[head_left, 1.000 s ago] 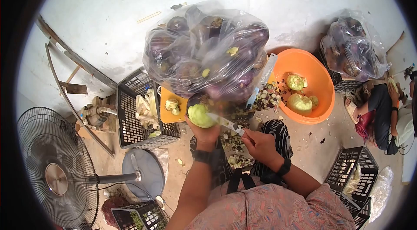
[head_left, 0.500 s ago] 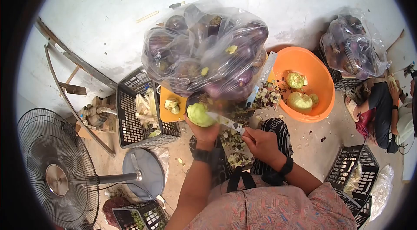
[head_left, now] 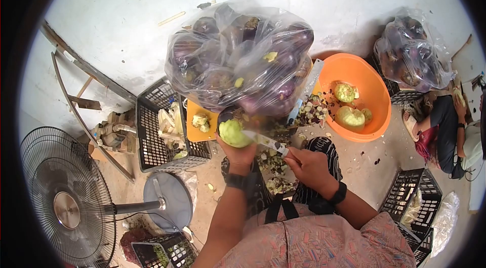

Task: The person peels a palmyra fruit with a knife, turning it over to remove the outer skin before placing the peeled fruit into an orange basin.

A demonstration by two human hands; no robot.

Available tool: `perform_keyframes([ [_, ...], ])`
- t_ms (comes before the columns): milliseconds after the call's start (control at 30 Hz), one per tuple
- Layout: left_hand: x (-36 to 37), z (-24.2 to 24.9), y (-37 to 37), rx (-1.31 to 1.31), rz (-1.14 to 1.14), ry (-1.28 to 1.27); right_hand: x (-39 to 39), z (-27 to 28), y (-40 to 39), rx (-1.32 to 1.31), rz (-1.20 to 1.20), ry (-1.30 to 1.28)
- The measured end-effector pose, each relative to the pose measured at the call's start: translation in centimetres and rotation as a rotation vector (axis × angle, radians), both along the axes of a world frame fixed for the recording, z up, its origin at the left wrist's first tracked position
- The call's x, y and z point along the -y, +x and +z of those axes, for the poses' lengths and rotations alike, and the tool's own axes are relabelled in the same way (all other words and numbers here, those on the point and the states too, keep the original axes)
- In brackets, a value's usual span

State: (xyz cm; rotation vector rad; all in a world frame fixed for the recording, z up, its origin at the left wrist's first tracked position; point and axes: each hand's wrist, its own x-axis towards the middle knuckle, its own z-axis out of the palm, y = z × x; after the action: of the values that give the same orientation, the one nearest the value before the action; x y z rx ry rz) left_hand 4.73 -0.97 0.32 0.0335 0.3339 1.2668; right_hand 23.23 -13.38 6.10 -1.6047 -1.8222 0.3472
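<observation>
A partly peeled round eggplant [head_left: 233, 133] rests in my left hand [head_left: 240, 155], its pale green flesh toward me and dark purple skin still on the far side. My right hand [head_left: 310, 168] is closed around the handle of a knife [head_left: 265, 141] with a pale, dark-spotted blade. The blade tip lies against the right side of the peeled flesh. Just beyond, a clear plastic bag [head_left: 223, 78] bulges with purple eggplants. Peel scraps [head_left: 273, 162] are heaped on the floor between my legs.
An orange basin [head_left: 377, 111] with peeled eggplants stands at the right. Black crates [head_left: 144, 141] sit to the left and lower right. A standing fan [head_left: 67, 209] is at the lower left. Another person [head_left: 448, 126] sits at the far right near a second eggplant bag [head_left: 412, 58].
The knife and my right hand have shifted very slightly. My left hand keeps the eggplant in almost the same place.
</observation>
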Motion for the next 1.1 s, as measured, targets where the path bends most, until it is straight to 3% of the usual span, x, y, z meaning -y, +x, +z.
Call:
perform_keyframes([
  [500,-0.3,-0.5,-0.3,0.02,-0.022,0.011,-0.5,-0.7,-1.4,-0.107,0.0,0.039],
  [900,-0.2,0.1,-0.2,0.076,0.002,0.032,-1.2,-1.4,-1.5,0.077,-0.027,0.103],
  [1100,-0.4,0.0,-0.2,0.109,-0.007,0.05,-1.5,-1.5,-2.1,-0.06,0.02,0.033],
])
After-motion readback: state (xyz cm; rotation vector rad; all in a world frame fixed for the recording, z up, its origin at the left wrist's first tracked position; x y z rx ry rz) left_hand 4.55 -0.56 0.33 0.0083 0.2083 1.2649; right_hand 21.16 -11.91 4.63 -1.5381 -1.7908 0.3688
